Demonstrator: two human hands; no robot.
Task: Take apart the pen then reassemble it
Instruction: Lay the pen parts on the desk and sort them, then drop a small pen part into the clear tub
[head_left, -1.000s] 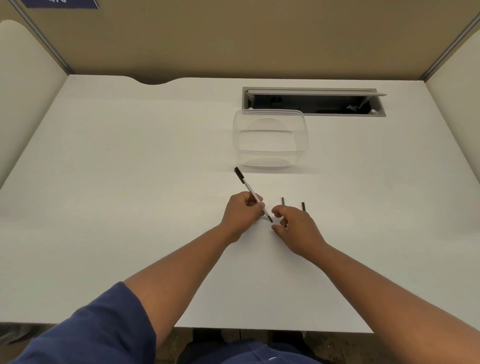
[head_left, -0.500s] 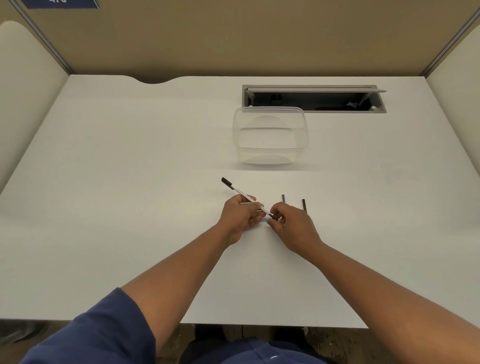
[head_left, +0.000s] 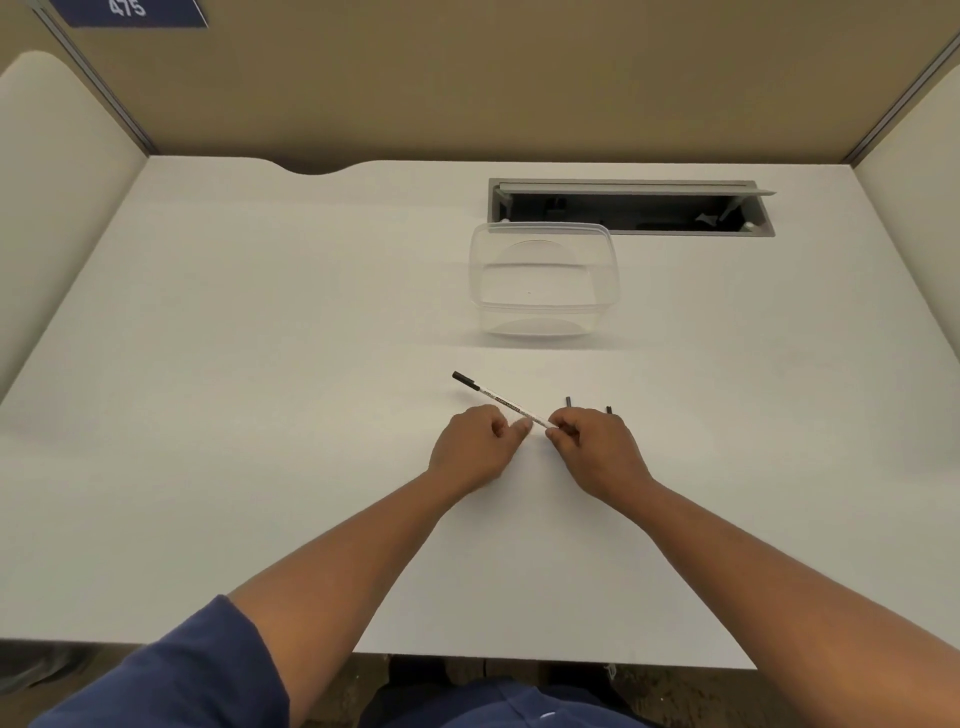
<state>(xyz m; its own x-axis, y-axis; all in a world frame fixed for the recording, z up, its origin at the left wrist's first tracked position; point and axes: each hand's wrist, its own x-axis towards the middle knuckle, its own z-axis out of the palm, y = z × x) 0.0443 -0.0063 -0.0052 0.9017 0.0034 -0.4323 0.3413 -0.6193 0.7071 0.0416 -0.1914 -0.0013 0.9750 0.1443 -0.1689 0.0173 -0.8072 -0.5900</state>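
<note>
Just now both hands meet low over the white worktop (head_left: 260, 364), near its front middle. The left hand (head_left: 475, 447) has its fingers (head_left: 522, 427) curled and pinched on the near part of the pen (head_left: 501, 399), whose white barrel slants up and away to the left, ending in a black tip clear of the surface. The right hand (head_left: 597, 449) has its fingers closed around the pen's near end, so that end is hidden and I cannot tell which piece they are gripping or turning. Two small dark parts (head_left: 569, 401) peep out just behind the right hand, lying on the worktop; most of each is covered. A clear plastic tub (head_left: 543, 280) stands well behind, apart from everything. My guess is that a small end piece is being worked at the barrel. The risk is a slip: a tiny part pinched between fingertips could pop free and roll off, or the right hand could nudge the loose parts behind it out of reach.
</note>
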